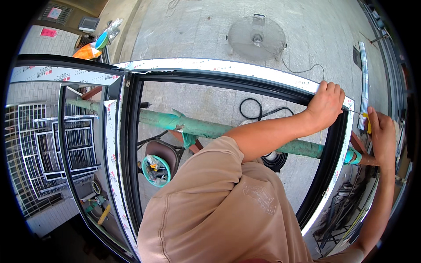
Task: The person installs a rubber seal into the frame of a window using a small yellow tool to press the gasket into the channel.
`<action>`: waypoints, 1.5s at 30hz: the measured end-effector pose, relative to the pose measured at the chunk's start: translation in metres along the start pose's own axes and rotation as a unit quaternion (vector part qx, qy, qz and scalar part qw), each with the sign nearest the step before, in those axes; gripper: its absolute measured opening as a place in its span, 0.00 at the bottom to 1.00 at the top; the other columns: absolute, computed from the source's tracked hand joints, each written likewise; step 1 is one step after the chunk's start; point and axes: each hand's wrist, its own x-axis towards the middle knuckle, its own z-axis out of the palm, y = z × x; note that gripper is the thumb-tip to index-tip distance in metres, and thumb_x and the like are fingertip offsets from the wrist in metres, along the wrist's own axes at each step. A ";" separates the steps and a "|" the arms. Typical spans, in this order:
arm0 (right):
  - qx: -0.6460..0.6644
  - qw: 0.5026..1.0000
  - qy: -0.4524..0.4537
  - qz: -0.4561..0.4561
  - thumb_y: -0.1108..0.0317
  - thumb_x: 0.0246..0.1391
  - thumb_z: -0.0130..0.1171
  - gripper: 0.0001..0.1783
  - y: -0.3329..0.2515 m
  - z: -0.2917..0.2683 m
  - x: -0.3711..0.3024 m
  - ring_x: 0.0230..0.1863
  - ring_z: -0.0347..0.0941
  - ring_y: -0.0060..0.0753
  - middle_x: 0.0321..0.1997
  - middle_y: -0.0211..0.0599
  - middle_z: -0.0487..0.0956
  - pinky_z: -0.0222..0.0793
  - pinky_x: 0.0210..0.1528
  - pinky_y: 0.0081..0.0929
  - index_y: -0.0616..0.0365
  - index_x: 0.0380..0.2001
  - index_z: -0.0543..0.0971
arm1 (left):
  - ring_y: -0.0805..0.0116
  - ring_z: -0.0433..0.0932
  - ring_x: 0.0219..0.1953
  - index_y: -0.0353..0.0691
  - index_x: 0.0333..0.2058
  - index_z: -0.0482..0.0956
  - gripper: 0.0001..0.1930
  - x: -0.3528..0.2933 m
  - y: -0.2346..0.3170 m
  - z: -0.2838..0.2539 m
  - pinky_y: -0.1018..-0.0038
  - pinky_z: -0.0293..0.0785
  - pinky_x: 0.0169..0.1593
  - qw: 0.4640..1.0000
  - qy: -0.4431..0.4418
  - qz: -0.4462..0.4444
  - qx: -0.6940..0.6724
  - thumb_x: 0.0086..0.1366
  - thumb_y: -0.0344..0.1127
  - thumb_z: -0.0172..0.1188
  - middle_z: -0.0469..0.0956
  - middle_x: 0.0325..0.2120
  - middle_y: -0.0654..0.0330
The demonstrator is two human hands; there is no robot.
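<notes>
A large window frame (pixel 210 65) with black inner channels and white printed protective film lies across a green pipe (pixel 206 128). My left hand (pixel 325 105) is wrapped over the frame's far rail, close to its far right corner. Beyond the right rail, my right hand (pixel 382 138) holds a screwdriver (pixel 369 124) with a yellow handle. The screwdriver's thin shaft points left at the corner, and its tip reaches the inner side of the frame there. Whether a screw sits under the tip is too small to tell.
A floor fan (pixel 256 38) stands beyond the frame. Below the opening are a black hose (pixel 251 107), a brown chair (pixel 164 153) and a turquoise basket (pixel 156 170) of small parts. Metal grilles (pixel 30 149) lie at left; long metal profiles (pixel 364 83) line the right.
</notes>
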 end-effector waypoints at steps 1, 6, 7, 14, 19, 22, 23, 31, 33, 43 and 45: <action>0.043 0.998 0.017 -0.044 0.58 0.87 0.60 0.21 -0.005 -0.005 -0.003 0.31 0.77 0.39 0.33 0.47 0.84 0.76 0.41 0.44 0.67 0.61 0.89 | 0.60 0.78 0.49 0.37 0.54 0.88 0.31 0.000 0.000 0.001 0.60 0.69 0.55 1.000 0.000 0.000 -0.002 0.70 0.61 0.76 0.81 0.42 0.59; 0.014 0.976 -0.038 -0.213 0.76 0.76 0.62 0.22 -0.017 -0.035 -0.028 0.42 0.80 0.41 0.47 0.54 0.86 0.80 0.51 0.41 0.65 0.69 0.86 | 0.59 0.78 0.49 0.37 0.53 0.89 0.31 0.000 0.001 0.002 0.60 0.69 0.55 1.000 -0.006 0.000 -0.008 0.71 0.61 0.76 0.81 0.42 0.59; 0.022 0.964 -0.048 -0.261 0.79 0.72 0.62 0.25 -0.016 -0.041 -0.031 0.45 0.81 0.43 0.49 0.54 0.85 0.80 0.53 0.41 0.65 0.70 0.85 | 0.59 0.78 0.49 0.37 0.53 0.89 0.30 0.000 0.001 0.001 0.60 0.69 0.55 1.000 -0.005 0.000 -0.004 0.71 0.62 0.76 0.81 0.42 0.59; -0.068 0.953 0.023 -0.294 0.77 0.58 0.71 0.32 -0.001 -0.032 -0.024 0.54 0.85 0.55 0.51 0.54 0.82 0.81 0.56 0.44 0.66 0.68 0.85 | 0.60 0.77 0.48 0.38 0.52 0.88 0.29 0.000 0.000 0.000 0.60 0.68 0.54 1.000 -0.006 0.002 -0.003 0.71 0.61 0.75 0.80 0.42 0.59; -0.194 0.954 0.082 -0.215 0.66 0.76 0.69 0.19 -0.013 -0.019 -0.011 0.45 0.87 0.52 0.45 0.53 0.83 0.80 0.48 0.43 0.64 0.64 0.86 | 0.59 0.78 0.49 0.38 0.51 0.88 0.29 0.000 -0.001 0.002 0.59 0.69 0.54 1.000 -0.001 0.003 -0.002 0.71 0.61 0.76 0.81 0.42 0.59; -0.046 0.990 0.096 -0.090 0.62 0.88 0.61 0.16 -0.023 -0.008 0.005 0.34 0.86 0.49 0.36 0.51 0.85 0.78 0.40 0.41 0.61 0.63 0.87 | 0.59 0.78 0.49 0.37 0.51 0.88 0.29 0.000 0.000 0.003 0.59 0.69 0.54 1.000 0.002 0.003 -0.014 0.71 0.60 0.76 0.81 0.42 0.59; -0.057 0.979 0.152 -0.125 0.61 0.90 0.59 0.16 -0.024 -0.004 0.010 0.26 0.79 0.41 0.28 0.47 0.82 0.74 0.35 0.40 0.61 0.63 0.87 | 0.59 0.78 0.49 0.37 0.52 0.88 0.29 0.000 0.000 0.004 0.59 0.69 0.55 1.000 -0.004 0.001 -0.019 0.71 0.60 0.76 0.81 0.42 0.59; 0.030 0.952 0.016 -0.303 0.63 0.71 0.72 0.32 0.020 -0.028 -0.010 0.38 0.72 0.39 0.46 0.45 0.80 0.74 0.44 0.40 0.58 0.75 0.83 | 0.59 0.79 0.48 0.37 0.52 0.89 0.29 0.000 0.001 0.003 0.60 0.69 0.54 1.000 -0.006 -0.002 -0.015 0.70 0.60 0.77 0.82 0.42 0.58; -0.047 0.962 0.012 -0.268 0.60 0.67 0.76 0.36 0.022 -0.031 -0.012 0.40 0.76 0.46 0.49 0.48 0.81 0.76 0.47 0.46 0.59 0.75 0.83 | 0.59 0.79 0.48 0.37 0.51 0.89 0.29 0.000 0.000 0.003 0.60 0.70 0.54 1.000 -0.002 0.001 -0.017 0.70 0.60 0.77 0.82 0.42 0.58; -0.106 0.980 0.095 -0.140 0.61 0.79 0.71 0.15 -0.033 -0.016 -0.025 0.28 0.77 0.55 0.31 0.51 0.79 0.71 0.37 0.51 0.64 0.50 0.89 | 0.59 0.80 0.49 0.38 0.53 0.89 0.30 0.001 -0.001 0.002 0.60 0.70 0.55 0.999 0.010 -0.001 -0.039 0.68 0.60 0.79 0.82 0.42 0.59; -0.043 0.983 0.132 -0.120 0.63 0.82 0.66 0.13 -0.044 -0.010 -0.021 0.21 0.73 0.47 0.20 0.48 0.76 0.67 0.32 0.48 0.62 0.51 0.90 | 0.59 0.81 0.50 0.39 0.53 0.89 0.30 0.001 -0.002 0.001 0.60 0.71 0.56 0.999 0.005 -0.003 -0.043 0.67 0.60 0.80 0.83 0.42 0.59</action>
